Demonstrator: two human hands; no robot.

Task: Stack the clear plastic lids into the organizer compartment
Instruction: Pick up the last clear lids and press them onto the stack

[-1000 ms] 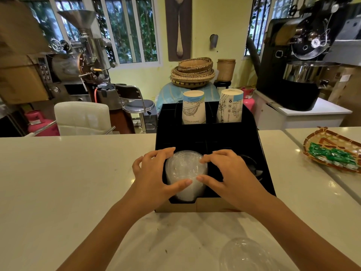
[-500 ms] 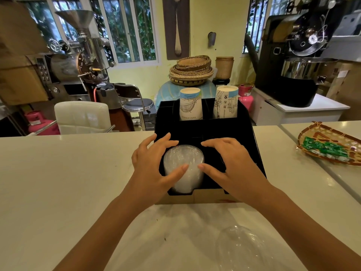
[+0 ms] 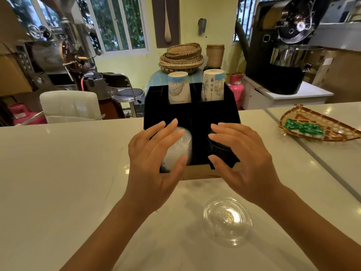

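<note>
A single clear domed lid [image 3: 227, 221] lies nearest on the white counter [image 3: 58, 173], apart from both hands; beyond it the left hand [image 3: 154, 163] is spread wide, fingers and thumb curved around the stack of clear lids [image 3: 178, 148] in the organizer's [image 3: 191, 114] front-left compartment; whether it actually grips cannot be told; the right hand [image 3: 242, 159] hovers open, fingers splayed, above the black lids [image 3: 218, 147] in the front-right compartment; two paper cup stacks [image 3: 179, 88] stand behind.

Two spread hands, left hand [image 3: 154, 163] over clear lid stack [image 3: 176, 149] in black organizer [image 3: 192, 116]
</note>
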